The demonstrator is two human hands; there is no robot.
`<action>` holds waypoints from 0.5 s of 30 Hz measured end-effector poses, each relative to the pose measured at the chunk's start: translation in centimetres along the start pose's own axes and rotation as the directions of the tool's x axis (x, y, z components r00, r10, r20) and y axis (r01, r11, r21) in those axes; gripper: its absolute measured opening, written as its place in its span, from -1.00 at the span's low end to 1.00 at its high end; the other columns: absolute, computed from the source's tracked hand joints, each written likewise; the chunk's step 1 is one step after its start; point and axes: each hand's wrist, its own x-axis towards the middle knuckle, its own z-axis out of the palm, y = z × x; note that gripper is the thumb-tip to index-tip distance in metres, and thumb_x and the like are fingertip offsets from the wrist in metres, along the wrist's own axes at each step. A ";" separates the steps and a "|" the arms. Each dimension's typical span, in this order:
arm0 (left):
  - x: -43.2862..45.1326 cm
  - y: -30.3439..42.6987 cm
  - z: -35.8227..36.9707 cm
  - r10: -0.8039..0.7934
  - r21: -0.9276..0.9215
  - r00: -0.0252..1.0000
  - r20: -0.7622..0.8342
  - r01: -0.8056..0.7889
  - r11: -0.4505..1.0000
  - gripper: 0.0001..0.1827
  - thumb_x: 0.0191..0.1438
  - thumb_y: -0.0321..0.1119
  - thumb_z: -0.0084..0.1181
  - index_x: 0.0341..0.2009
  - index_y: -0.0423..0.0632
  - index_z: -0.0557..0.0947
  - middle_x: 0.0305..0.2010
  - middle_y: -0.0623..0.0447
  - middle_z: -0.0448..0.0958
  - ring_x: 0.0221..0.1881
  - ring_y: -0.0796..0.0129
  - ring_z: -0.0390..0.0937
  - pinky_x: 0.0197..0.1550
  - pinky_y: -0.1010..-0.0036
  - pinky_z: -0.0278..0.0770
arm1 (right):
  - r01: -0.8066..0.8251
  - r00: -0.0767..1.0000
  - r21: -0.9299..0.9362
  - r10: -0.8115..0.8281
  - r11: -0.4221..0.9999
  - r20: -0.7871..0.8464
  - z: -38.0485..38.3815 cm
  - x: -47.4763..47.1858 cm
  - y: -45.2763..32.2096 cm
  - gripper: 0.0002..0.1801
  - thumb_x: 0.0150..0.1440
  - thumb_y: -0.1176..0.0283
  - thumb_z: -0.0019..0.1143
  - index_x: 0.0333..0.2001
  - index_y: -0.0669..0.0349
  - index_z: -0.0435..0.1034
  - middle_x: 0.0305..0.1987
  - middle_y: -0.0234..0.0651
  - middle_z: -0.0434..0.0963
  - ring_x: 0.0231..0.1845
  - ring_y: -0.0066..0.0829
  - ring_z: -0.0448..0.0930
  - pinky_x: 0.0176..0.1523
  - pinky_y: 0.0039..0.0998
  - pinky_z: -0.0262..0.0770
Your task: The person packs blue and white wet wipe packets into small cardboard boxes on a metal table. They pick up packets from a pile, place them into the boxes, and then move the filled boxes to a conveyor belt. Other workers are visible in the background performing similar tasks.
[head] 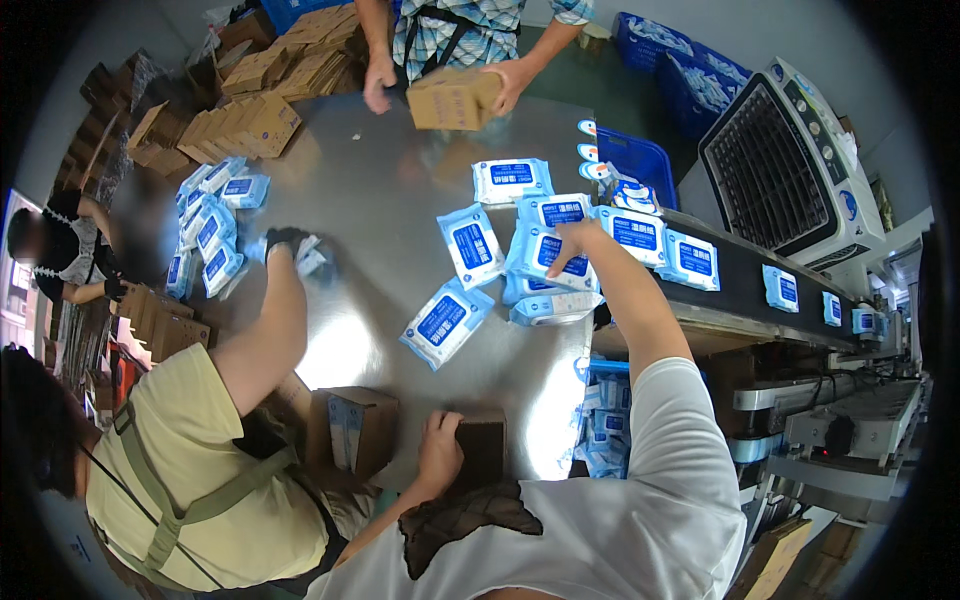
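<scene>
My left hand (440,451) grips the rim of a small open cardboard box (484,448) at the table's near edge, close to my body. Its dark inside shows, but what it holds is hard to make out. My right hand (576,241) reaches over a pile of moist wipe packs and rests on a blue-and-white pack (541,253). Thumb and forefinger are spread across that pack's top; whether they grip it is unclear. More packs lie under and around it, including a tilted one (556,307). Left of the pile lie two loose packs, one upper (471,246) and one lower (447,324).
A conveyor belt (742,289) carries packs at the right. Across the metal table (352,225), a co-worker holds a carton (450,99). Another co-worker's gloved hand (285,241) is at left, near stacked packs (206,225). Beside my box stands a carton (375,431).
</scene>
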 end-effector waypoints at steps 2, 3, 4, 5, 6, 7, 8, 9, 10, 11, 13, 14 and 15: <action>0.2 0.4 -0.2 -0.023 0.020 1.000 0.014 0.022 1.000 -0.61 -0.13 -0.73 -0.16 -0.19 -0.12 0.49 -0.16 -0.18 0.37 -0.09 -0.19 0.32 -0.07 0.08 0.34 | 0.047 0.999 -0.016 -0.047 0.999 -0.007 2.2 -0.1 -0.7 0.45 -0.72 -0.45 0.34 0.26 0.17 0.15 0.26 -0.01 0.29 0.30 0.00 0.26 0.36 -0.09 -0.07; 0.4 0.3 -0.1 -0.012 0.012 1.000 0.017 0.012 1.000 -0.61 -0.13 -0.74 -0.16 -0.18 -0.12 0.49 -0.16 -0.19 0.37 -0.08 -0.20 0.32 -0.06 0.08 0.34 | 0.034 0.993 -0.017 -0.036 0.999 -0.109 4.0 -0.3 -1.2 0.43 -0.73 -0.43 0.36 0.22 0.21 0.20 0.25 0.06 0.28 0.27 0.01 0.30 0.33 -0.12 0.07; 0.3 0.0 0.2 -0.018 0.004 1.000 0.008 0.018 1.000 -0.61 -0.13 -0.74 -0.16 -0.18 -0.12 0.49 -0.16 -0.19 0.37 -0.08 -0.20 0.31 -0.06 0.08 0.33 | 0.067 0.994 0.062 -0.061 0.996 -0.090 4.6 -1.1 -2.6 0.41 -0.71 -0.40 0.40 0.19 0.27 0.22 0.22 0.09 0.31 0.25 -0.05 0.34 0.29 -0.17 0.17; 0.2 -0.2 0.3 -0.024 -0.004 1.000 -0.001 0.024 1.000 -0.61 -0.13 -0.74 -0.17 -0.18 -0.12 0.48 -0.16 -0.20 0.36 -0.08 -0.21 0.31 -0.06 0.08 0.33 | 0.096 0.994 0.142 -0.086 0.985 -0.072 5.1 -1.9 -3.8 0.39 -0.70 -0.36 0.43 0.17 0.33 0.24 0.18 0.11 0.35 0.23 -0.10 0.37 0.24 -0.23 0.27; 0.4 0.4 -0.2 -0.026 -0.026 0.999 0.029 0.027 0.999 -0.61 -0.13 -0.75 -0.16 -0.18 -0.13 0.48 -0.15 -0.22 0.35 -0.07 -0.23 0.30 -0.05 0.07 0.32 | 0.132 0.991 0.273 -0.127 0.953 -0.038 6.7 -1.7 -3.8 0.39 -0.68 -0.34 0.45 0.16 0.38 0.21 0.18 0.12 0.34 0.21 -0.09 0.39 0.21 -0.26 0.32; 0.5 0.5 -0.3 -0.030 -0.030 0.999 0.031 0.030 0.999 -0.61 -0.13 -0.75 -0.16 -0.18 -0.13 0.48 -0.15 -0.23 0.35 -0.07 -0.23 0.30 -0.04 0.07 0.31 | 0.172 0.983 0.391 -0.183 0.904 -0.010 7.5 -2.0 -4.7 0.39 -0.65 -0.31 0.47 0.16 0.43 0.18 0.19 0.13 0.32 0.19 -0.07 0.40 0.18 -0.29 0.37; 0.4 0.4 -0.2 -0.032 -0.034 0.999 0.033 0.034 0.999 -0.61 -0.14 -0.75 -0.15 -0.18 -0.13 0.47 -0.15 -0.23 0.35 -0.07 -0.23 0.30 -0.03 0.07 0.31 | 0.202 0.979 0.450 -0.193 0.870 -0.066 8.6 -2.8 -5.3 0.38 -0.55 -0.21 0.51 0.17 0.55 0.05 0.09 0.18 0.38 0.12 -0.05 0.45 0.17 -0.32 0.37; 0.4 0.3 0.0 -0.031 -0.042 0.999 0.035 0.032 0.999 -0.61 -0.14 -0.75 -0.15 -0.18 -0.13 0.47 -0.15 -0.24 0.35 -0.07 -0.23 0.30 -0.03 0.07 0.31 | 0.188 0.982 0.439 -0.173 0.878 -0.075 8.9 -3.8 -6.1 0.40 -0.56 -0.22 0.51 0.19 0.53 0.04 0.09 0.19 0.38 0.12 -0.06 0.46 0.16 -0.32 0.38; 0.4 0.3 0.2 -0.024 -0.050 0.999 0.030 0.025 0.998 -0.61 -0.14 -0.75 -0.14 -0.18 -0.13 0.47 -0.15 -0.24 0.35 -0.07 -0.23 0.30 -0.03 0.07 0.31 | 0.176 0.984 0.429 -0.155 0.886 -0.082 9.3 -4.7 -7.1 0.41 -0.56 -0.23 0.51 0.20 0.51 0.02 0.08 0.19 0.39 0.11 -0.07 0.46 0.15 -0.33 0.39; 0.3 0.2 0.3 -0.016 -0.059 1.000 0.025 0.017 0.998 -0.60 -0.14 -0.75 -0.14 -0.17 -0.13 0.47 -0.14 -0.24 0.35 -0.07 -0.24 0.30 -0.03 0.07 0.31 | 0.162 0.986 0.419 -0.137 0.893 -0.090 9.7 -5.6 -8.2 0.43 -0.57 -0.24 0.50 0.22 0.48 0.01 0.08 0.19 0.39 0.11 -0.07 0.47 0.14 -0.33 0.39; -0.4 -0.1 0.6 -0.003 -0.044 1.000 0.003 0.003 0.999 -0.59 -0.15 -0.75 -0.13 -0.16 -0.13 0.46 -0.14 -0.25 0.35 -0.07 -0.24 0.30 -0.03 0.07 0.32 | 0.103 0.967 0.256 -0.037 0.961 -0.252 10.9 -8.9 -11.9 0.41 -0.58 -0.20 0.53 0.25 0.38 0.02 0.16 0.16 0.29 0.18 0.03 0.35 0.22 -0.15 0.27; -0.7 -0.4 0.7 0.015 -0.019 1.000 -0.005 -0.015 1.000 -0.58 -0.16 -0.75 -0.12 -0.16 -0.12 0.46 -0.14 -0.25 0.34 -0.07 -0.25 0.30 -0.03 0.07 0.32 | 0.073 0.938 0.157 -0.014 0.985 -0.348 11.2 -11.1 -13.8 0.41 -0.58 -0.19 0.53 0.26 0.36 0.01 0.16 0.13 0.27 0.20 0.05 0.32 0.24 -0.09 0.22; -0.9 -0.7 0.7 0.032 0.006 0.999 -0.017 -0.032 0.999 -0.57 -0.16 -0.75 -0.11 -0.15 -0.12 0.46 -0.13 -0.25 0.34 -0.07 -0.25 0.30 -0.04 0.07 0.32 | 0.033 0.895 0.059 -0.003 0.998 -0.445 11.7 -12.7 -15.2 0.41 -0.58 -0.18 0.53 0.27 0.35 0.00 0.17 0.10 0.25 0.21 0.07 0.29 0.26 -0.02 0.18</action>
